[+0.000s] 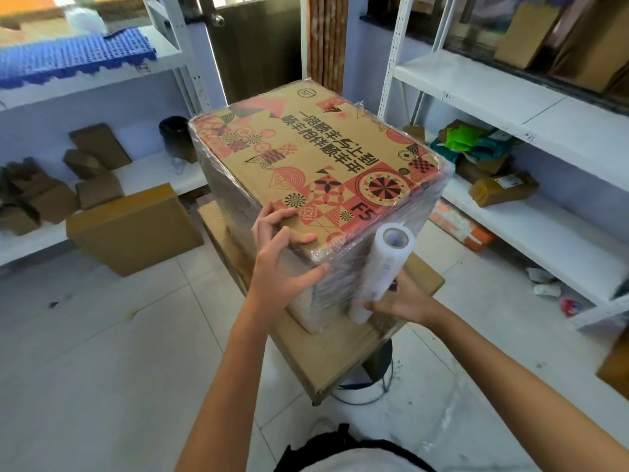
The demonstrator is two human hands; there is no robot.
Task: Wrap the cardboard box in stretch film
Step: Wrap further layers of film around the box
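The box (pixel 316 158) was stood on a flat carton (pixel 343 349) atop a stool (pixel 377 373), its sides already banded in film while the printed top was left bare. Its near corner was pressed by the left hand (pixel 282 264), fingers spread and fairly straight. The roll (pixel 381 270) was held upright against the near face, its lower part gripped by the right hand (pixel 401 301). If the corner were released too early, the box could be dragged or tipped off the narrow perch by film tension. A loose grip might let the roll slip and the film slacken.
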